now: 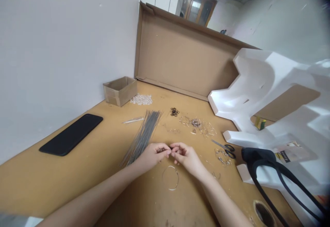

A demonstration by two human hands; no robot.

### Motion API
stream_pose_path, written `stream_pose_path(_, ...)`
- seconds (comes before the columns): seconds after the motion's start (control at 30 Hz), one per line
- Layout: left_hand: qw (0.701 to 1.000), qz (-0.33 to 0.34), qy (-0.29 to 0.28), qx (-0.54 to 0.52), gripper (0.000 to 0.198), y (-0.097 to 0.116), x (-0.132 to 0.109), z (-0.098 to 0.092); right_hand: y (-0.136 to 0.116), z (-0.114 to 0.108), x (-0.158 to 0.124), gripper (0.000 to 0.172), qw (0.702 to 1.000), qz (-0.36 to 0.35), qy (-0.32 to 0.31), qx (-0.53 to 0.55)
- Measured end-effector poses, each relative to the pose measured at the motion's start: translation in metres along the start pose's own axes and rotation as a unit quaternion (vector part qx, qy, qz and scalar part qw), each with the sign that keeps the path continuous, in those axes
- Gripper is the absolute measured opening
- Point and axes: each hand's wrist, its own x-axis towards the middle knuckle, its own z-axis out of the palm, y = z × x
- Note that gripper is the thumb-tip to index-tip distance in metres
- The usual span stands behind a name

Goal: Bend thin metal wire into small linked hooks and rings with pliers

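- I take the bundle of grey wires as my mark; the left hand and right hand meet fingertip to fingertip just right of its near end, both pinched shut on a small piece; it is too small for me to make out.
- A thin wire loop lies on the table, right of the bundle's near end and nearer me than the hands; I cannot tell whether it joins the piece.
- My worry: only fingertips hold the piece; a slip could drop it among the loose silver findings right of the bundle, where it would be hard to find; the left wrist is close enough to scatter the bundle.
- Scissors lie farther right, blades turned toward the bundle; black rings sit just right of its far end; a phone lies well to its left; foam packing crowds the far right.
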Motion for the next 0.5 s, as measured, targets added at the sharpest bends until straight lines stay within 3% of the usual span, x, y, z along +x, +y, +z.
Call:
stream_pose_path(0.13, 1.0, 0.005, -0.017, 0.001, 0.025, 0.001, -0.002, 0.003, 0.011, -0.007, -0.005, 0.032, 0.998, 0.019, -0.018, 0.058)
stream_pose_path(0.23, 0.996, 0.022, 0.049, 0.075, 0.023, 0.004, -0.004, 0.003, 0.014, -0.021, -0.006, 0.032, 0.995, 0.03, 0.036, 0.089)
stream_pose_path(0.3, 0.983, 0.035, 0.058, 0.171, 0.019, 0.005, -0.006, 0.005, 0.015, -0.03, -0.005, 0.031, 0.992, 0.04, 0.066, 0.102)
stream_pose_path(0.4, 0.944, 0.052, -0.008, 0.326, 0.013, 0.004, -0.01, 0.013, 0.016, -0.037, -0.002, 0.032, 0.99, 0.044, 0.075, 0.11)
stream_pose_path(0.5, 0.88, 0.074, -0.055, 0.466, 0.015, 0.004, -0.013, 0.024, 0.018, -0.035, 0.001, 0.034, 0.99, 0.046, 0.076, 0.112)
